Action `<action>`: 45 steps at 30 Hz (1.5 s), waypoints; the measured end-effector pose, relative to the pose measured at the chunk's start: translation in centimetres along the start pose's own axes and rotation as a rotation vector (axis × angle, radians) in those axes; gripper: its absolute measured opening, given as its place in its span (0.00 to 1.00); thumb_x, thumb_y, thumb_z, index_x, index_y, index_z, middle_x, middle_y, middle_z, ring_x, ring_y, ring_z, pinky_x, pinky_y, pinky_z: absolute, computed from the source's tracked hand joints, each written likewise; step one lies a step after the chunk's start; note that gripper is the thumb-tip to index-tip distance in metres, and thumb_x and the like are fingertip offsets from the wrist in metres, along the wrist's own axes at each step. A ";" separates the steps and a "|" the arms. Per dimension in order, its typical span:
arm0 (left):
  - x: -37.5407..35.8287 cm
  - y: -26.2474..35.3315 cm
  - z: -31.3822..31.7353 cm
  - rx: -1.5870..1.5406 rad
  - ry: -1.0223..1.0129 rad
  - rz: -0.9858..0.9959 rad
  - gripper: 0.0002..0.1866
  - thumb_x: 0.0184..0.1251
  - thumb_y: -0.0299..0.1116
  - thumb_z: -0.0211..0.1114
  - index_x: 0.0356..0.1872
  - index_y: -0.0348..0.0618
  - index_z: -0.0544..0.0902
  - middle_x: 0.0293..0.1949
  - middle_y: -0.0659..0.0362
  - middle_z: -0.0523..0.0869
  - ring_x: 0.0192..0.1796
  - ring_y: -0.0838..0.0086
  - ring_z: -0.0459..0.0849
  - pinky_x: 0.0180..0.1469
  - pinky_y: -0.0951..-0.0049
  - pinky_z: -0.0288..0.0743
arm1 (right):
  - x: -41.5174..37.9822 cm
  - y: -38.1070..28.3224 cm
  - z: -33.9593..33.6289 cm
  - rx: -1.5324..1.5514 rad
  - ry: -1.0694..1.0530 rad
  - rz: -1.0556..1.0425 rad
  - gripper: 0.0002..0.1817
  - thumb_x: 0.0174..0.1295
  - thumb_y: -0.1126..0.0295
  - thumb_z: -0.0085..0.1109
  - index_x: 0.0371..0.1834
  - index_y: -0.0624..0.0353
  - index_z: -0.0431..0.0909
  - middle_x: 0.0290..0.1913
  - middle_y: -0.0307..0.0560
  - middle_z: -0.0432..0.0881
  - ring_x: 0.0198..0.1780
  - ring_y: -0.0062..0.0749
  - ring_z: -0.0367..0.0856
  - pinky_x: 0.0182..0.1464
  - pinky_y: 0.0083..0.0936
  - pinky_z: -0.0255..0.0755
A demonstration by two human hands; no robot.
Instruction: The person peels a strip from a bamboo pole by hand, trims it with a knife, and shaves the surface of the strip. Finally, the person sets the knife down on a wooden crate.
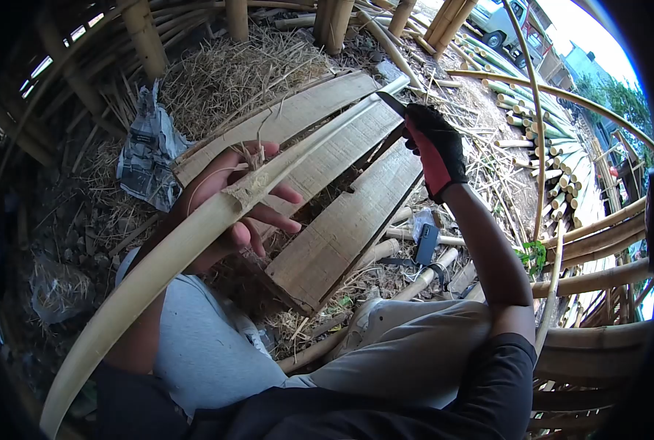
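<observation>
A long pale bamboo strip (158,268) runs from the lower left up to the far end of the wooden boards (334,246). My bare left hand (250,202) is under its middle, the fingers spread and loosely bent, with the strip lying across the palm. Beside that hand, the strip has a rough, frayed node with thin fibres hanging off. My right hand (431,143), in a black and red glove, is closed round a knife (391,103). The handle is hidden in the glove, and the dark blade reaches the strip near its far end.
Straw (232,81) and crumpled newspaper (151,150) lie at the left. A phone (427,244) rests right of the boards, near bamboo pieces. Cut bamboo poles (558,176) are stacked at the right. Upright bamboo posts (334,26) stand behind, with a parked vehicle (499,26) beyond.
</observation>
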State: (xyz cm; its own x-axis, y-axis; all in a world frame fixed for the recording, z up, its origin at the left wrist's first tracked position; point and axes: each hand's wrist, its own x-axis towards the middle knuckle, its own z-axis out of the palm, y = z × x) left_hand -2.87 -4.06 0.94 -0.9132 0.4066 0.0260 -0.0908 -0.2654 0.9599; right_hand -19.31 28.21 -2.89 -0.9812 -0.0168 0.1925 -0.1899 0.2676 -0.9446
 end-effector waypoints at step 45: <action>1.8 -7.9 10.8 0.866 -0.371 0.193 0.30 0.58 0.25 0.64 0.64 0.37 0.68 0.54 0.47 0.78 0.59 0.60 0.79 0.61 0.61 0.73 | -5.9 23.7 -20.3 -1.178 -0.278 0.685 0.33 0.57 0.40 0.58 0.48 0.62 0.83 0.50 0.61 0.84 0.50 0.49 0.85 0.52 0.35 0.76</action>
State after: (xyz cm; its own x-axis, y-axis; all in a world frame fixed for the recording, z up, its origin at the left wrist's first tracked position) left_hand 0.51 8.19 -3.57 -0.6841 0.7139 0.1495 0.5088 0.3202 0.7991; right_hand -17.33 54.21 -21.01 -0.8669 0.2940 -0.4025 0.3308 0.9434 -0.0235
